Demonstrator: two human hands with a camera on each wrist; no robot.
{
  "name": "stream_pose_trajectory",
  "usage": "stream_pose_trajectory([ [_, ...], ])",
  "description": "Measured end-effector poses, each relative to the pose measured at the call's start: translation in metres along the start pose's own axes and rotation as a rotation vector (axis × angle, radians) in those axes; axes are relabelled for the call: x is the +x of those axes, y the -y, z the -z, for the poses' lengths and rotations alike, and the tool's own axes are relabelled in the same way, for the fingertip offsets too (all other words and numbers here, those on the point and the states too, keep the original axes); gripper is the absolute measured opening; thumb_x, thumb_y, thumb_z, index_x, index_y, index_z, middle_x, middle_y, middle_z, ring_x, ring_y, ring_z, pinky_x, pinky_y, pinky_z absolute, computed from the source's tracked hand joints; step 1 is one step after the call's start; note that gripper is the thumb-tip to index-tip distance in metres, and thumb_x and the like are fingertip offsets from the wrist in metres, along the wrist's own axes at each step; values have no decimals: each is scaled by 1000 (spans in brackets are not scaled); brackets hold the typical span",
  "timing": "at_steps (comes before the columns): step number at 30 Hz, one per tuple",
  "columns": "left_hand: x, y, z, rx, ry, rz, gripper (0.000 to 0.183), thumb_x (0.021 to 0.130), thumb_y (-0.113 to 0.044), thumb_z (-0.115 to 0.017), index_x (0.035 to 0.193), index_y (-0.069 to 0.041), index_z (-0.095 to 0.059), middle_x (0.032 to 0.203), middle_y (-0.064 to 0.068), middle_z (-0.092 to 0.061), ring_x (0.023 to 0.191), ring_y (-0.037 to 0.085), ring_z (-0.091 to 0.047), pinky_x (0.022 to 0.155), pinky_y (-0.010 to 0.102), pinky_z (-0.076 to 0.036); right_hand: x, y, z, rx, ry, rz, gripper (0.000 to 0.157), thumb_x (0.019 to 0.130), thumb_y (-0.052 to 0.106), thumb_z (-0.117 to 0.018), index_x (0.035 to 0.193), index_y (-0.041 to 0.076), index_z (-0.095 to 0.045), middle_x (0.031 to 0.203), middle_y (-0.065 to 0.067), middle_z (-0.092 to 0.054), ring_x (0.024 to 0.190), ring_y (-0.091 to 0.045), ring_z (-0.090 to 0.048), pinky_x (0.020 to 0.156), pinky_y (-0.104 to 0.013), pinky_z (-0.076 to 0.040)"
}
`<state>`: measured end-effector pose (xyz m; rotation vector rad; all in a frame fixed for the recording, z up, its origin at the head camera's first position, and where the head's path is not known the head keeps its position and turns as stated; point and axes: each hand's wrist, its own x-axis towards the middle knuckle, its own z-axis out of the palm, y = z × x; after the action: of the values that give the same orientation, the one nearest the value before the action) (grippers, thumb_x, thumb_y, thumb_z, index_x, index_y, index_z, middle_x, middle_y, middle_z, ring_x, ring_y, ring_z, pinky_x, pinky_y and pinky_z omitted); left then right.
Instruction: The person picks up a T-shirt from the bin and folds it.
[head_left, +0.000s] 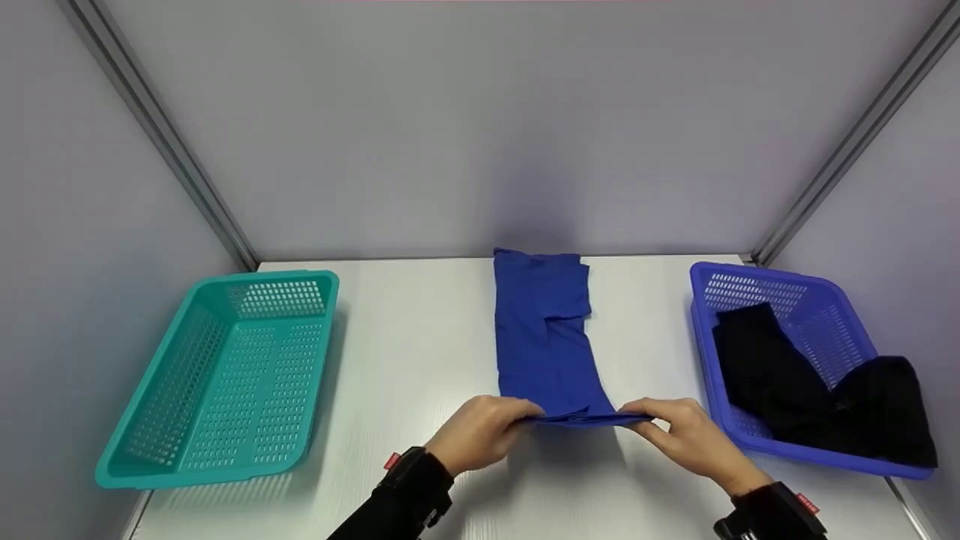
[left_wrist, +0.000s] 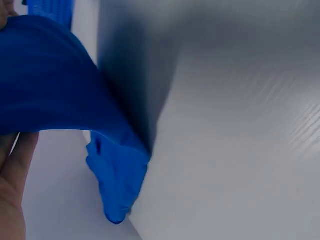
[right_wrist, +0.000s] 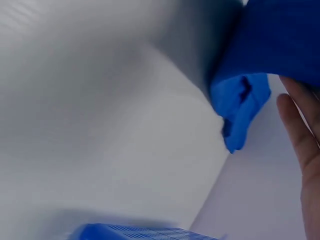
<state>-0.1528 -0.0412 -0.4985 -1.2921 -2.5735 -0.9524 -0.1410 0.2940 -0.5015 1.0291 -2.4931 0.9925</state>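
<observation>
A blue garment (head_left: 541, 330), folded into a long strip, stretches from the back of the table toward me. Its near end is raised off the surface and casts a shadow below. My left hand (head_left: 484, 431) pinches the left corner of that end between thumb and fingers, and my right hand (head_left: 686, 435) pinches the right corner. In the left wrist view the lifted cloth (left_wrist: 50, 80) curves down to the table beyond my left fingers (left_wrist: 22, 160). The right wrist view shows the cloth (right_wrist: 280, 40) over my right fingers (right_wrist: 300, 120).
At the left stands a teal perforated basket (head_left: 319, 390) with nothing in it. A blue-violet basket (head_left: 709, 352) at the right holds black cloth (head_left: 772, 375), part of it over the rim. Pale panels (head_left: 420, 135) enclose the white table (head_left: 405, 337) at the back and sides.
</observation>
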Motion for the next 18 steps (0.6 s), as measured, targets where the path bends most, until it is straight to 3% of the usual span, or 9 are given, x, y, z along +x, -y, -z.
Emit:
stream_pose_trajectory([
  [4,-1,-8,14,-59,94,-6,26,97,-1,-64,118,-12,-75,112,-3,-76,101,5,-71,90,17,-53,3,9,12,57,109,-33,28,86,-3,-75,106,17,-77,95,7,-77,79,2,-64,68,-14,-49],
  [8,-3,-14,24,-133,233,-1,28,97,-1,-63,118,-14,-76,112,-6,-76,100,-1,-68,89,12,-50,6,16,19,210,290,-112,18,94,6,-71,106,17,-77,91,5,-77,74,3,-58,59,-20,-46],
  [13,-1,-16,27,-199,411,76,24,98,-7,-65,117,-15,-77,110,-8,-75,97,-6,-65,85,10,-49,10,16,17,363,463,-230,13,98,12,-68,105,15,-78,87,0,-76,69,3,-54,58,-19,-44],
  [15,1,-14,25,-181,416,129,22,98,-9,-66,118,-14,-77,111,-6,-75,99,-2,-66,87,14,-51,13,14,14,339,472,-274,11,98,16,-68,103,15,-78,87,1,-76,69,3,-53,60,-19,-44],
  [18,7,-8,19,-101,350,197,23,98,-10,-66,119,-13,-76,113,-4,-75,102,5,-69,89,21,-54,19,8,11,235,431,-334,11,98,21,-69,102,15,-77,86,4,-74,69,2,-52,62,-21,-44],
])
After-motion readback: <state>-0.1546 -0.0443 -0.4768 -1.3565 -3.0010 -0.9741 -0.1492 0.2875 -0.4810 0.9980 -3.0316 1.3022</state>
